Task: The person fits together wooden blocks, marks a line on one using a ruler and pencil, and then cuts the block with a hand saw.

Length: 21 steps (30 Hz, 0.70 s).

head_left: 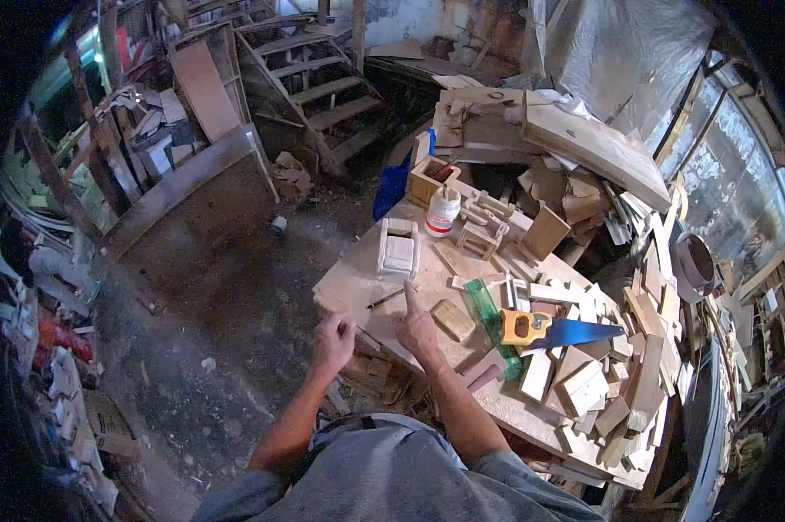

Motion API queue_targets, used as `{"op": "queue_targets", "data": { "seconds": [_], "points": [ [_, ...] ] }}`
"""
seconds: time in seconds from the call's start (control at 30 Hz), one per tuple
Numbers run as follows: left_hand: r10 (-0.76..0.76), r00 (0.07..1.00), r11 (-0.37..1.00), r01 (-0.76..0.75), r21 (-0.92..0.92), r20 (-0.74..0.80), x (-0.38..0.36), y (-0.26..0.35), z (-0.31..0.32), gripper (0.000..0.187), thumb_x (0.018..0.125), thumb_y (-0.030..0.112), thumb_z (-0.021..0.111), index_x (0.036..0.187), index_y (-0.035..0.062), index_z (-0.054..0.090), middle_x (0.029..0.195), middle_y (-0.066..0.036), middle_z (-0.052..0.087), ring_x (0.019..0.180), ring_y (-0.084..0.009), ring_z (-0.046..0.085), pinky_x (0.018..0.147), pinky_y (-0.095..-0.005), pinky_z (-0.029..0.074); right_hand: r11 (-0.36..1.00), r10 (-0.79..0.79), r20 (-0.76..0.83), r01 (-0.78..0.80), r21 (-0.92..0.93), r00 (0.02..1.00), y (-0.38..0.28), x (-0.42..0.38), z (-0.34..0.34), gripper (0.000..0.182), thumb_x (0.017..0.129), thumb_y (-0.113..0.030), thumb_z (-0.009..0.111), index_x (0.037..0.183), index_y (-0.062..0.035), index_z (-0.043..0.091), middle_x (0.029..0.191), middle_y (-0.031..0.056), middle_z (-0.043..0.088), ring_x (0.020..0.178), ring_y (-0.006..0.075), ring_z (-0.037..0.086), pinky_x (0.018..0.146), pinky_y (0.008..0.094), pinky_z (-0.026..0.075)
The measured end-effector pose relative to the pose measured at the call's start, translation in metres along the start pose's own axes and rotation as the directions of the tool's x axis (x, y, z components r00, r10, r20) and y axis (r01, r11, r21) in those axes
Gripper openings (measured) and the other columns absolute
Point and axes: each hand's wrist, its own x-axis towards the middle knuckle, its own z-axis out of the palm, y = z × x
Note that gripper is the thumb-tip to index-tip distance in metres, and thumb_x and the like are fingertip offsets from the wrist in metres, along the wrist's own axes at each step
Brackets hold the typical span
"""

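Observation:
My left hand (332, 344) is closed with its fingers curled together, just off the table's near left edge; whatever may be in it is hidden. My right hand (418, 331) is over the table with its index finger stretched out toward a small wooden box-like frame (399, 252). Between my hands and that frame lies a thin dark pencil-like stick (385, 298). Just right of my right hand rests a wooden block (452, 320) with rounded corners. The plywood tabletop (345, 283) runs beneath these things.
A yellow-handled saw (575, 332) lies across a green strip (484, 309) and scrap wood blocks (584, 387) to the right. Behind stand a white glue bottle (443, 211), a wooden tool box (425, 180) and small wooden assemblies (481, 235). Wooden stairs (323, 87) rise at the back.

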Motion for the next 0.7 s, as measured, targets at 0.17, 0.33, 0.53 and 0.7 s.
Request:
{"op": "queue_targets", "data": {
  "seconds": [0.17,0.33,0.53,0.7],
  "points": [
    [0.539,0.822,0.808,-0.443,0.389,-0.184,0.042,0.035,0.023,0.056,0.088,0.004,0.062,0.142,0.0073,0.049,0.119,-0.023,0.055,0.114,-0.0391,0.054,0.099,-0.0488,0.045,0.998,0.045,0.024,-0.044,-0.046,0.999,-0.016,0.010,0.002,0.092,0.082,-0.018,0.065,0.160,-0.0156,0.017,0.088,0.0347,0.067,0.083,0.0503,0.066,0.073,0.0554,0.052],
    [0.329,0.943,0.889,-0.291,0.352,-0.050,0.051,0.045,0.038,0.070,0.088,0.005,0.062,0.152,0.0157,0.038,0.118,-0.024,0.056,0.113,-0.0431,0.054,0.099,-0.0507,0.045,0.999,0.043,0.030,-0.043,0.005,0.999,-0.013,0.011,0.000,0.090,0.084,-0.022,0.064,0.159,-0.0115,0.017,0.087,0.0355,0.067,0.085,0.0505,0.067,0.077,0.0542,0.052],
    [0.270,0.963,0.846,-0.243,0.475,0.012,0.044,0.059,0.040,0.073,0.091,0.008,0.058,0.157,0.0210,0.030,0.118,-0.025,0.059,0.110,-0.0439,0.057,0.100,-0.0520,0.045,0.993,0.110,0.028,-0.109,-0.048,0.994,-0.012,0.013,0.003,0.086,0.087,-0.027,0.063,0.159,-0.0116,0.019,0.086,0.0342,0.067,0.085,0.0503,0.067,0.078,0.0541,0.052],
    [0.423,0.905,0.793,-0.339,0.507,-0.055,0.062,0.021,0.061,0.074,0.093,0.012,0.056,0.159,0.0224,0.024,0.122,-0.026,0.059,0.113,-0.0460,0.056,0.103,-0.0521,0.043,0.991,0.123,0.025,-0.121,-0.056,0.992,-0.013,0.013,0.002,0.087,0.086,-0.030,0.065,0.159,-0.0139,0.020,0.089,0.0335,0.068,0.083,0.0500,0.067,0.077,0.0549,0.052]
  ]
}}
